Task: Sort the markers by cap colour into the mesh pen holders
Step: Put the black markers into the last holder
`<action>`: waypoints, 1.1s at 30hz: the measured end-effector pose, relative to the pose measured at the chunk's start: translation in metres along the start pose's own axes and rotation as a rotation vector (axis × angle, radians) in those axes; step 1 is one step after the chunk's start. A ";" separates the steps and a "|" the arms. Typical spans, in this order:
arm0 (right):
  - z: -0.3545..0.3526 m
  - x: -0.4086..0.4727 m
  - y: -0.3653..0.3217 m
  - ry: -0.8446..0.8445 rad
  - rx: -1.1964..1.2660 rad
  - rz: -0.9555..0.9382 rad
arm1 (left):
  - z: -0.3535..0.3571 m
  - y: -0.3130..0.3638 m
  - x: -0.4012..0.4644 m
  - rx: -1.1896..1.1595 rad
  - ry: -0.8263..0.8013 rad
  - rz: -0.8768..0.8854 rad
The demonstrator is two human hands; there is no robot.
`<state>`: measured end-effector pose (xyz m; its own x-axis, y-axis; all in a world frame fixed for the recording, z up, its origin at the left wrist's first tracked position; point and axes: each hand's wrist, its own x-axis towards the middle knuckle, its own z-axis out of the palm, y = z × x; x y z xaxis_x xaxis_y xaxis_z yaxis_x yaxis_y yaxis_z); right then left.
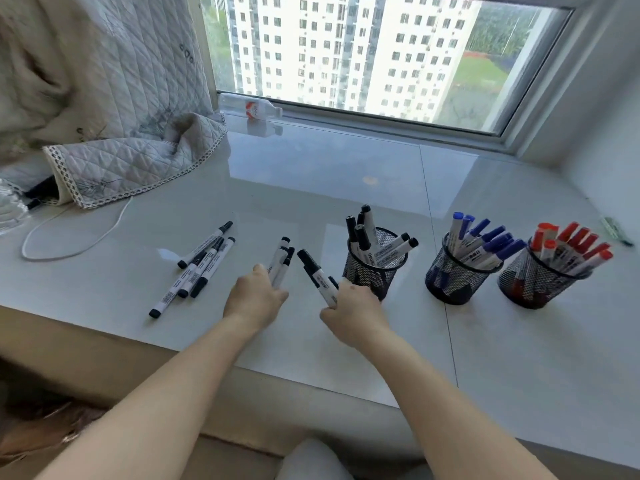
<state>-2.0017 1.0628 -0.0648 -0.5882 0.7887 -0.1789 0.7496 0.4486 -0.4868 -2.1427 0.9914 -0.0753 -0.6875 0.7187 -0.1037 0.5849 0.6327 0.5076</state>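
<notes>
Blue and red holders look full; both hands grip black-capped markers: left hand (255,295), right hand (353,306) beside the black mesh holder (372,268). Loose black-capped white markers (197,268) remain left of it.

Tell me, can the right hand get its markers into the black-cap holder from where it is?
Probably yes. The right hand holds black-cap markers right beside the black-cap holder, nothing lies between them, and the holder looks to have room left.

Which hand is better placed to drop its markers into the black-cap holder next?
The right hand. Its markers sit right beside the black-cap holder, while the left hand with its markers is farther from it.
</notes>
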 end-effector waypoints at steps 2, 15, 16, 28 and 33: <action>-0.022 -0.007 0.001 0.018 0.105 -0.019 | -0.006 0.016 -0.002 -0.114 0.014 0.065; -0.127 0.023 0.008 0.641 0.786 -0.181 | -0.010 0.105 0.006 -0.936 0.107 0.031; -0.123 0.027 0.008 0.672 0.822 -0.177 | -0.010 0.109 0.008 -1.018 0.112 0.020; -0.072 0.055 0.023 0.699 0.704 -0.002 | -0.002 0.134 0.023 -1.269 0.199 0.024; -0.063 0.052 0.031 0.684 0.527 -0.041 | 0.004 0.140 0.025 -1.457 0.212 -0.067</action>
<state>-1.9896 1.1444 -0.0356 -0.1726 0.9317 0.3196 0.3938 0.3627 -0.8446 -2.0759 1.0989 -0.0101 -0.8193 0.5642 -0.1020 -0.3010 -0.2719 0.9140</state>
